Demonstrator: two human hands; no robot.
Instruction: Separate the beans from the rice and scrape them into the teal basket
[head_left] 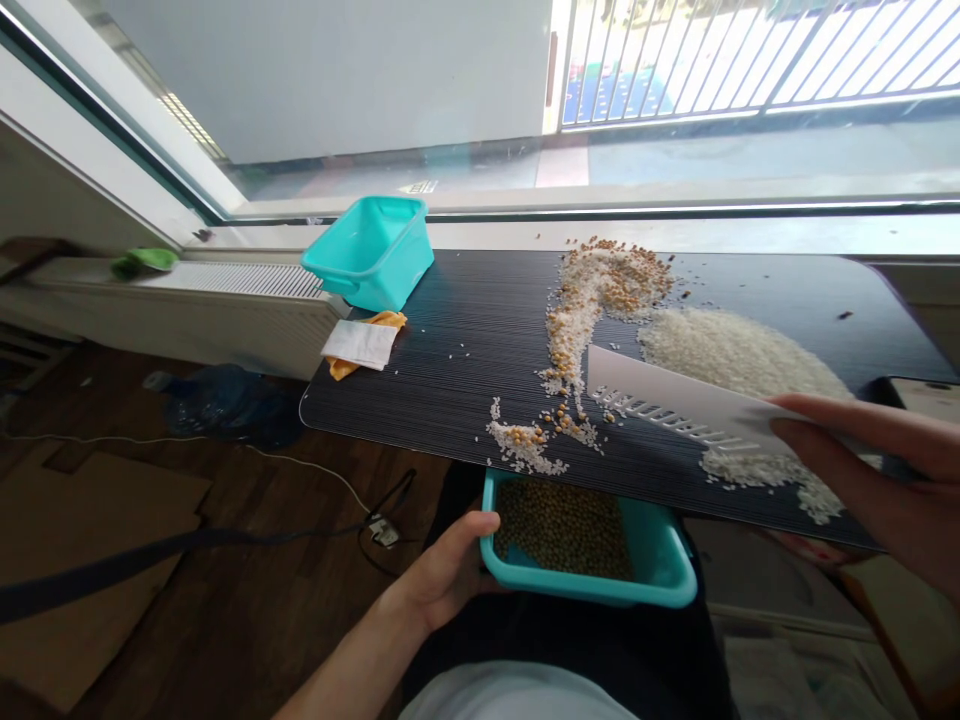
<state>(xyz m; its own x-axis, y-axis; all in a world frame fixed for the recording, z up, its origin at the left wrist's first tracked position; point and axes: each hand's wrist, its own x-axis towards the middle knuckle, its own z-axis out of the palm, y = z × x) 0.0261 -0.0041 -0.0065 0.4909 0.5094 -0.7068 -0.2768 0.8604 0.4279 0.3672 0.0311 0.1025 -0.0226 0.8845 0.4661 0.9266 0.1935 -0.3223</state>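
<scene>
My left hand (450, 560) grips the left end of a turquoise plastic bin (660, 595), thumb over its rim. Small greenish-brown peas or beans (570, 525) lie inside; the bin is just below the table's front edge. My right hand (877, 460) pinches a flat white plastic strip with a row of slots (675, 395), held over the dark table (465, 290). By the strip's far end lies a streak of white rice mixed with yellow-brown peas (592, 290). A smaller mixed patch (525, 445) sits near the front edge. A larger rice pile (742, 350) spreads beyond the strip.
Another turquoise bin (367, 245) stands at the table's back left corner. A white folded cloth (364, 343) lies on an orange one (345, 368) near it. A phone-like object (926, 395) rests at the right edge. Behind the table is a window; cables and a large bottle (225, 400) are on the floor.
</scene>
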